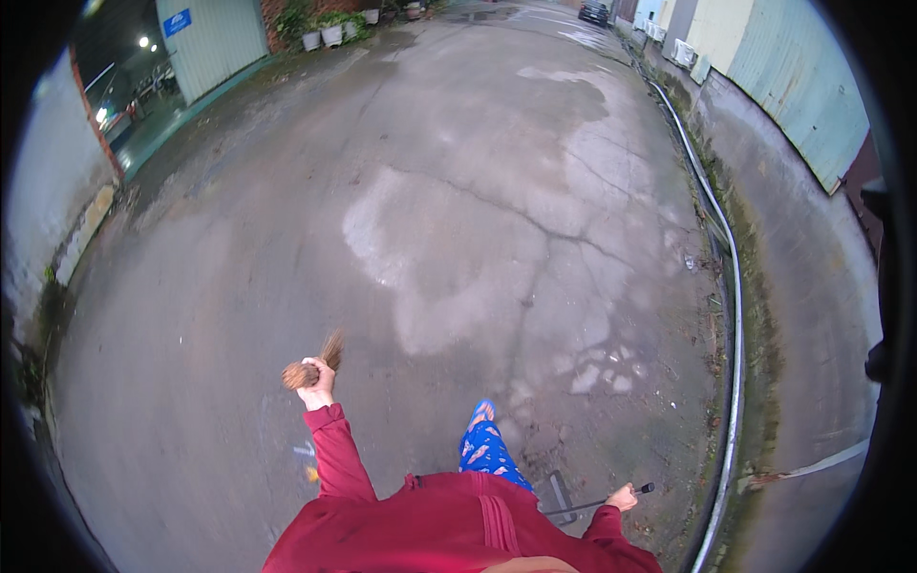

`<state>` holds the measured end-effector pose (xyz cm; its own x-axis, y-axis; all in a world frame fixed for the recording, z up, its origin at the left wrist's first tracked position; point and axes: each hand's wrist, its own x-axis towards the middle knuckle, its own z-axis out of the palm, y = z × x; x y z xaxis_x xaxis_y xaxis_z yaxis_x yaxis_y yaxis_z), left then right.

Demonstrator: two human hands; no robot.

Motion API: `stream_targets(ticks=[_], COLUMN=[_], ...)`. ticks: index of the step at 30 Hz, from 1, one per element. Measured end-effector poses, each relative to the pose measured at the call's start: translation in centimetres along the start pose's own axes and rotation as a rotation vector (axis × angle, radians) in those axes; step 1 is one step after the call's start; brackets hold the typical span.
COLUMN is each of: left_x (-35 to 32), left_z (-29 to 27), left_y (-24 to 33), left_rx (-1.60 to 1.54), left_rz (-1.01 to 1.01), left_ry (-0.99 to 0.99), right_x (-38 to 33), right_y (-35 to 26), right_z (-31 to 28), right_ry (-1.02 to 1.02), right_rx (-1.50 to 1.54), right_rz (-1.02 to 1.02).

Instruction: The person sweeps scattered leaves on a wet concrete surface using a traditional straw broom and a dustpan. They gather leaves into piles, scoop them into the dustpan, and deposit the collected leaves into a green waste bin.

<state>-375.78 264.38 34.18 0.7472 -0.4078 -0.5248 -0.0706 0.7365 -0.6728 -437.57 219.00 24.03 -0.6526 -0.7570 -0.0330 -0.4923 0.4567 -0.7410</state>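
Observation:
My left hand (318,387) is closed around the thick brown handle of a short straw broom (331,350). Its bristles stick out past my fingers, well above the ground. Low on the right, my right hand (623,498) grips the thin dark handle of a grey dustpan (557,493), whose black grip end pokes out beyond my fist. Part of the dustpan is hidden behind my red jacket. One foot in a blue sandal (483,412) steps forward below blue patterned trousers.
Cracked, damp concrete (478,258) stretches ahead. A long pipe (734,315) runs beside the right-hand wall (764,162). To the left are an open doorway (134,86) and potted plants (331,34). A dark car (593,12) stands far off.

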Motion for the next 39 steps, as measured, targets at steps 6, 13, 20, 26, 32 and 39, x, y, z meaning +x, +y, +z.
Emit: stream_targets(ticks=[6, 13, 20, 26, 32, 39], left_x=[16.6, 35.5, 55.1, 78.5, 97.5, 116.5], left_z=[5.8, 8.5, 12.8, 15.8, 19.2, 25.4], left_y=[-13.7, -15.2, -30.1, -53.3, -66.6, -82.2], left_rx=[-0.522, 0.045, 0.264, 0.446, 0.226, -0.560], left_rz=[-0.218, 0.527, 1.035, 0.759, 0.491, -0.072], left_ry=[0.163, -0.148, -0.311, -0.530, -0.309, -0.123], right_x=[2.6, 7.2, 10.9, 6.4, 6.2, 5.0], right_y=[-13.4, -31.7, -44.6, -65.9, -79.0, -101.4], right_z=[16.7, 38.5, 59.5, 71.6, 86.7, 108.6], right_ry=[0.048, -0.031, -0.077, 0.008, -0.002, -0.051], right_rx=[-0.212, -0.137, -0.492, -0.162, 0.007, 0.190], right_rz=[-0.095, -0.006, -0.233, 0.131, 0.254, 0.378])
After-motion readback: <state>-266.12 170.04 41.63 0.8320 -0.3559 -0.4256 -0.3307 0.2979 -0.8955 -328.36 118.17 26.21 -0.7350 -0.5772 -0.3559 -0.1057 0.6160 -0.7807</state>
